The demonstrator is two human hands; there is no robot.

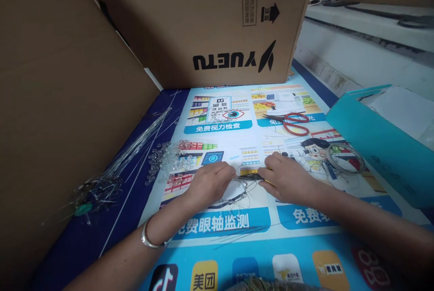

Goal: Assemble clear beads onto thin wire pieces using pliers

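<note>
My right hand (286, 177) is wrapped around a pair of pliers with yellow handles, its dark jaws (250, 176) pointing left. Those jaws meet the fingertips of my left hand (213, 183), which is closed in a pinch on a beaded wire piece (241, 195). The piece curves below the pliers, with clear beads and thin loose wire ends; my left fingers hide part of it. Left of my left hand lies a pile of clear beads (174, 160). Several loose straight wires (237, 233) rest on the printed sheet in front of my hands.
Red-handled scissors (294, 123) lie beyond my right hand. A wire coil (346, 158) sits beside a teal box (379, 142) at right. Wire bundles (135, 139) lie at left. Large cardboard panels (203, 20) stand at the back and left.
</note>
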